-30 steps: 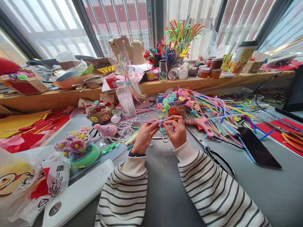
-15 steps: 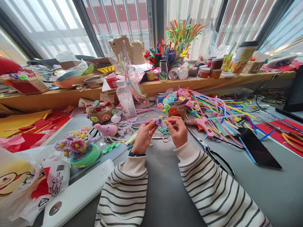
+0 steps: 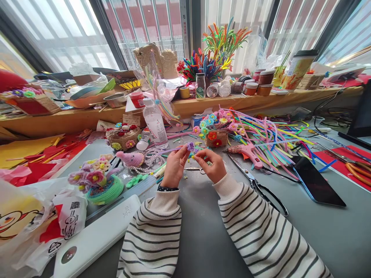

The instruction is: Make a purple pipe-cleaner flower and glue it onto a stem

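Observation:
My left hand (image 3: 174,166) is closed on a small purple pipe-cleaner flower (image 3: 190,146), holding it at the fingertips with its stem running off to the left. Close to its right, my right hand (image 3: 211,164) pinches a tiny yellow piece (image 3: 193,156) between thumb and finger. The yellow piece sits just below the flower's petals; whether they touch I cannot tell. Behind the fingers lie small scissors (image 3: 193,169), partly hidden. To the right, a pink glue gun (image 3: 248,154) rests on the table beside large black-handled scissors (image 3: 255,184).
A white power bank (image 3: 97,237) and a green crocheted base with flowers (image 3: 106,189) stand at left. A clear bottle (image 3: 155,125) and a basket of flowers (image 3: 217,138) are behind my hands. Loose pipe cleaners (image 3: 269,135) and a phone (image 3: 319,181) lie at right.
My right hand has moved slightly left and down, bringing the yellow piece below the flower. The purple flower has tilted and shifted a little up and left in my left hand.

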Demonstrator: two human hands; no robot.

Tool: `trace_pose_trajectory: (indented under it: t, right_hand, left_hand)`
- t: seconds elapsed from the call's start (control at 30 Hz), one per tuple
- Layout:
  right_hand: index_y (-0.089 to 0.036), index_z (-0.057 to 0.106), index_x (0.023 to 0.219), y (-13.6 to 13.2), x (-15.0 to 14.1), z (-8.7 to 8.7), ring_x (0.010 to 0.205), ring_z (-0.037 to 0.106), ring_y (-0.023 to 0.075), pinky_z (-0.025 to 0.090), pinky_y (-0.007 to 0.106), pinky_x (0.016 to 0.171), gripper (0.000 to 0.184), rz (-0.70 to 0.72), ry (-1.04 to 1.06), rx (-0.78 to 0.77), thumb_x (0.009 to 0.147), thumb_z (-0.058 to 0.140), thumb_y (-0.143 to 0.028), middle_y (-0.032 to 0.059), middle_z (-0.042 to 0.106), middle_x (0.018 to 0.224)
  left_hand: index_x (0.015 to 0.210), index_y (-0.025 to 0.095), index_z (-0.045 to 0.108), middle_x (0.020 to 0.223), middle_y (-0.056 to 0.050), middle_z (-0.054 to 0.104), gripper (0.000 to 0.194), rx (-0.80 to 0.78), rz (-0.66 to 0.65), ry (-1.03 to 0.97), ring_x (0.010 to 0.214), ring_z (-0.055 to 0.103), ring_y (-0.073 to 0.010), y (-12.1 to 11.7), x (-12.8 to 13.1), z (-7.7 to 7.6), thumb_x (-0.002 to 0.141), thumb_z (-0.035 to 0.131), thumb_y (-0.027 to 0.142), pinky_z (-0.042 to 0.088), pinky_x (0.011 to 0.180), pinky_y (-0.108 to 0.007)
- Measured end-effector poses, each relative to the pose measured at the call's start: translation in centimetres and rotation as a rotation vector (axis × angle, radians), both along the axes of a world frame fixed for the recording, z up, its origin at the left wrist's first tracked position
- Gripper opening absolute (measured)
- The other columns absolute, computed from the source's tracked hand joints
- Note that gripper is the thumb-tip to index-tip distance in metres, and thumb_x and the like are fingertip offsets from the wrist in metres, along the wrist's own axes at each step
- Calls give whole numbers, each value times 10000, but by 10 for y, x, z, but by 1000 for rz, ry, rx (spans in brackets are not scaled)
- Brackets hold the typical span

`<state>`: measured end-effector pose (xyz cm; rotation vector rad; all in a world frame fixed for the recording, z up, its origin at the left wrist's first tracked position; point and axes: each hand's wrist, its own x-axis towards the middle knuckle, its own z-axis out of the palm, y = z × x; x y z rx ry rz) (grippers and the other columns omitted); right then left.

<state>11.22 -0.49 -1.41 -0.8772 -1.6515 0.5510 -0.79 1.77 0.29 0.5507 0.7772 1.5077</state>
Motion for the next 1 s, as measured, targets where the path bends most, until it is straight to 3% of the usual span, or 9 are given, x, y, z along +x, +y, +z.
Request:
trace_pose_trajectory:
  t: [0.07,0.17,0.3,0.43,0.53,0.7,0.8,1.0]
  right_hand:
    - [-169,559,738,0,0,0,626,513,86,425,194,522,93,11,-11,8,750,497,-238,31,570,810]
    - [-165,562,734,0,0,0,653,518,82,427,195,529,92,-4,-10,23,746,498,-231,54,545,962]
    - [-165,552,730,0,0,1,604,504,85,415,194,517,93,-14,-36,-1,753,488,-229,23,576,761]
    - [-159,553,720,4,1,-2,598,491,86,413,202,514,102,-76,-72,-19,750,491,-234,36,567,805]
    - [-158,570,687,9,1,-9,563,477,95,424,235,560,87,-71,-212,-81,729,521,-216,17,558,690]
    - [-167,609,641,11,2,-20,807,513,162,408,325,772,36,83,-497,-19,658,579,-158,47,577,817]
    - [-173,635,660,10,3,-24,831,506,171,408,331,777,64,109,-598,-30,669,572,-170,50,583,871]
    - [-194,655,762,9,3,-23,849,508,175,406,319,770,134,33,-694,-89,700,548,-143,41,601,891]
  left_hand:
    - [645,108,578,641,9,610,71,3,7,-5,640,574,-64,0,0,0,599,622,77,445,685,-169]
    - [654,104,581,645,6,615,72,5,4,-15,642,577,-63,1,0,-1,602,621,76,450,677,-164]
    - [651,105,576,632,9,614,69,9,10,-26,633,579,-60,1,0,-2,608,614,68,457,660,-157]
    - [666,110,569,647,4,620,84,12,15,-19,639,586,-66,1,0,-1,610,618,73,463,651,-161]
    - [685,114,565,663,0,623,102,18,24,-6,645,590,-74,0,-1,1,609,627,88,466,648,-172]
    - [685,120,551,655,2,618,113,3,39,9,626,589,-74,-1,-1,2,608,628,89,459,651,-183]
    - [698,124,545,642,10,612,126,-10,41,28,609,584,-69,-2,-1,3,608,629,95,452,654,-189]
    - [721,132,535,623,24,595,171,-1,18,92,594,572,-63,-3,0,4,591,646,117,443,638,-188]
